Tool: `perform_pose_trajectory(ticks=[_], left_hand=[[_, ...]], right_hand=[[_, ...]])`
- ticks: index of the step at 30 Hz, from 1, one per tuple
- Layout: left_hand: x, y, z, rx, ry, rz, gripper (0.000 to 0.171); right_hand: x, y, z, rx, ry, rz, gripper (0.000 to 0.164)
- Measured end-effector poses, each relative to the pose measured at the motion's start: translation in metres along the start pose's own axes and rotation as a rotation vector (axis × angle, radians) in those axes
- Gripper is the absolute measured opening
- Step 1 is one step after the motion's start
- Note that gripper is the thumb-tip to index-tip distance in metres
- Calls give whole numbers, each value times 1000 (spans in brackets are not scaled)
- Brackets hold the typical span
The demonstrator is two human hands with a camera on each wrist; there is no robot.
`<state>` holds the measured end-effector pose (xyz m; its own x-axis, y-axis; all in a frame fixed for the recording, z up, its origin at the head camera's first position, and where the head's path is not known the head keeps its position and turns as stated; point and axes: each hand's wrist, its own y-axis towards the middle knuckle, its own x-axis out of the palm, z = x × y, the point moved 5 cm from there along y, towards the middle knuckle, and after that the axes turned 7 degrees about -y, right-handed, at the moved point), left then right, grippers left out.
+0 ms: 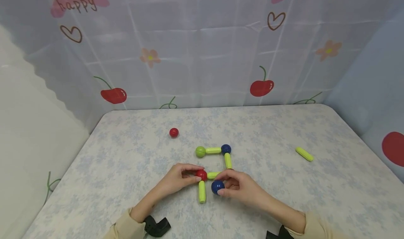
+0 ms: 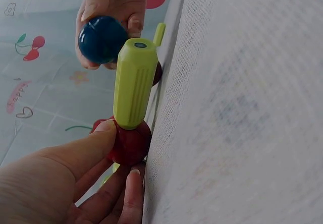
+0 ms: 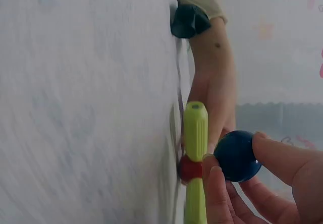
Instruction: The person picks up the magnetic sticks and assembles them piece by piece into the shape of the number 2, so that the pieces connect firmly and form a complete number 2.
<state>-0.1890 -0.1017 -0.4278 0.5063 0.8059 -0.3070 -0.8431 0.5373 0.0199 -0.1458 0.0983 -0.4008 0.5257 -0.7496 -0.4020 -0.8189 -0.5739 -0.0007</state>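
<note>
My left hand pinches a red ball between thumb and fingers at the near left corner of a ball-and-stick figure. From that ball one lime-green stick points toward me, its free end showing a small dark disc in the left wrist view. A second green stick runs right, partly behind my right hand. The right thumb and fingertips hold a loose blue ball beside the near stick. Farther back, a green ball, a stick, a dark blue ball and another stick join on.
A separate red ball lies at the back left of the patterned table. One loose green stick lies off to the right. Behind the table hangs a printed curtain. Black straps sit at my wrists.
</note>
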Motion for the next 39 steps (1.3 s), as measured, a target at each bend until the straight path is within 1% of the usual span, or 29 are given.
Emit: perform_pose_trajectory(ticks=[7, 9, 13, 18, 22, 28, 31, 34, 39], left_hand=[[-1, 0, 0, -9, -1, 7, 32], [0, 0, 0, -13, -2, 6, 32], [0, 0, 0, -17, -6, 8, 32], [0, 0, 0, -26, -10, 6, 32], [0, 0, -1, -44, -12, 8, 32], [0, 0, 0, -32, -24, 11, 32], [0, 0, 0, -36, -22, 14, 31], [0, 0, 0, -42, -19, 16, 31], [0, -1, 1, -42, -13, 15, 31]], right_hand=[[28, -10, 5, 39, 102, -110, 28], [32, -12, 7, 47, 96, -122, 26], [38, -14, 7, 38, 34, -125, 25], [45, -16, 7, 3, -18, -104, 27], [49, -17, 5, -29, -43, -61, 29], [54, -17, 4, -74, -101, -5, 34], [56, -16, 3, -86, -113, 9, 38], [57, -16, 2, -118, -116, 26, 41], [57, -16, 1, -173, -145, 64, 39]])
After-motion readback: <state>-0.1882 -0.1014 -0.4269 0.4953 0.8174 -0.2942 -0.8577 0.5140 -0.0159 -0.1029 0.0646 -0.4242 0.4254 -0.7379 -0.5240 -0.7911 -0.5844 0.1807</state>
